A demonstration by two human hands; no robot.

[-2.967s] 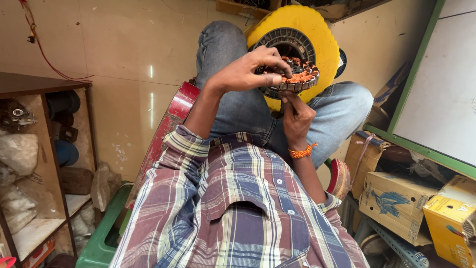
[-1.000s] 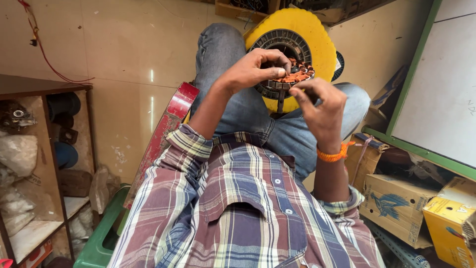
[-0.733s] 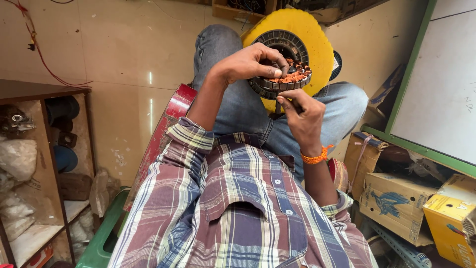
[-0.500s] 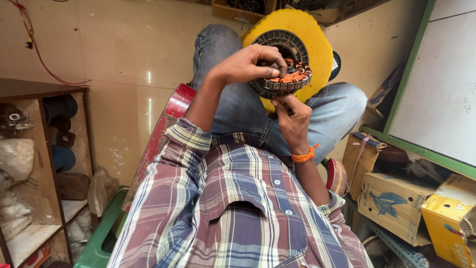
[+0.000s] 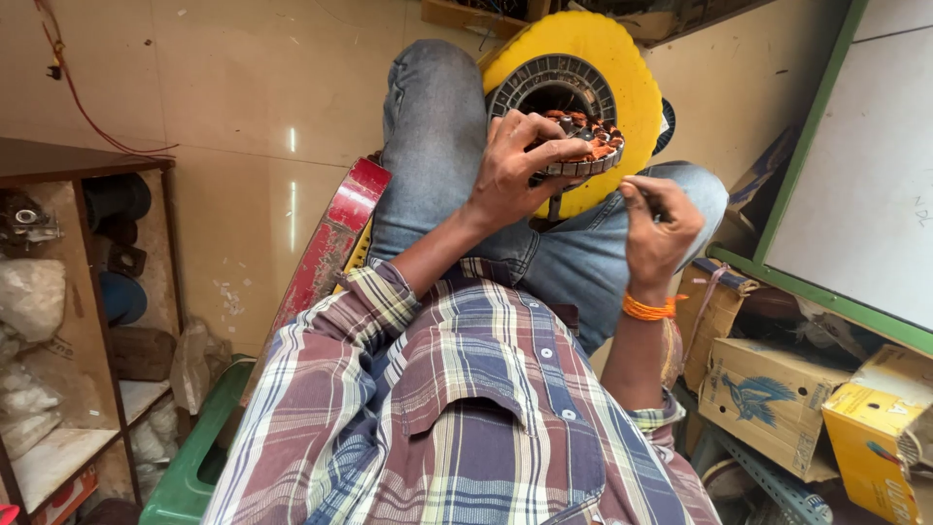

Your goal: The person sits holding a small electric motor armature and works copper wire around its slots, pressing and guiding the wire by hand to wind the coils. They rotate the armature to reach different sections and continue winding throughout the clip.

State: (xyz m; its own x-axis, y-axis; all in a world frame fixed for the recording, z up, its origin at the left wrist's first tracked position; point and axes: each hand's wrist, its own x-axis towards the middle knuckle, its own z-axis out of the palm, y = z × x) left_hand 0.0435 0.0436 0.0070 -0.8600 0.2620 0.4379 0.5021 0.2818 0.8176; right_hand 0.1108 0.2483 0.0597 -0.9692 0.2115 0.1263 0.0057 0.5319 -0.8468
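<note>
The left hand (image 5: pixel 520 165) curls around the copper-wound stator (image 5: pixel 583 148) (on the lap, against a yellow disc (image 5: pixel 622 68)); the right hand (image 5: pixel 659 228) at four o'clock pinches something thin, cardboard boxes (image 5: pixel 768 399) below.

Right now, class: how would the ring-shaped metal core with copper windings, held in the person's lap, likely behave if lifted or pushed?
The wound core is probably stiff and heavy for its size: stacked metal and dense copper coils. Being round, it might roll on edge. The left hand grips its rim, while the right hand is beside it.
</note>
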